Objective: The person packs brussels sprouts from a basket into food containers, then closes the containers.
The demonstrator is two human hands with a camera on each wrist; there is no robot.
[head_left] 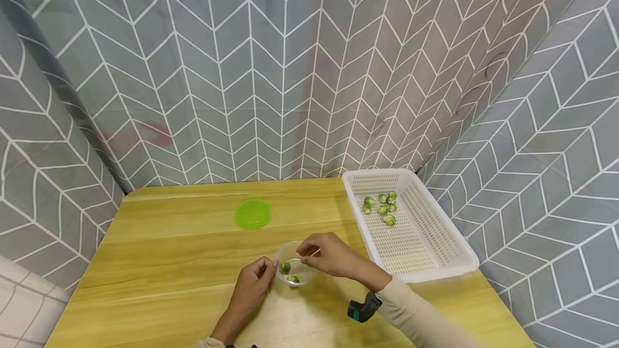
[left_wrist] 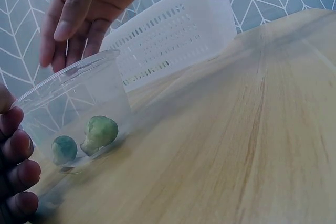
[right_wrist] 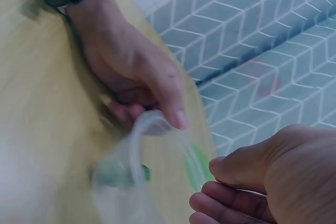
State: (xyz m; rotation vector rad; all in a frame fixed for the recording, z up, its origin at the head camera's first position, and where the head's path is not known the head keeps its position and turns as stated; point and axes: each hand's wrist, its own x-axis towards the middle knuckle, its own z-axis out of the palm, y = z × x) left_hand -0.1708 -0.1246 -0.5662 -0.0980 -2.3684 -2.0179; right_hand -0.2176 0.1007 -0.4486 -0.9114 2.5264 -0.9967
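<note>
A clear round plastic tub [head_left: 281, 254] stands on the table with two Brussels sprouts inside, one sprout [left_wrist: 101, 134] larger-looking than the other sprout [left_wrist: 64, 149]. At its left side my left hand [head_left: 252, 286] holds the tub, thumb at the rim and fingers bent against the outside wall. Over the right part of the opening hangs my right hand [head_left: 331, 254], its fingers loosely bent and pointing down, with nothing seen between them. The right wrist view is blurred around the tub.
To the right a white perforated basket [head_left: 440, 274] holds several Brussels sprouts [head_left: 383, 209] near its far left side. Behind the tub lies a green round lid [head_left: 253, 214] on the wooden table [head_left: 184, 251]. Patterned curtains [head_left: 271, 69] hang along the table's back and right.
</note>
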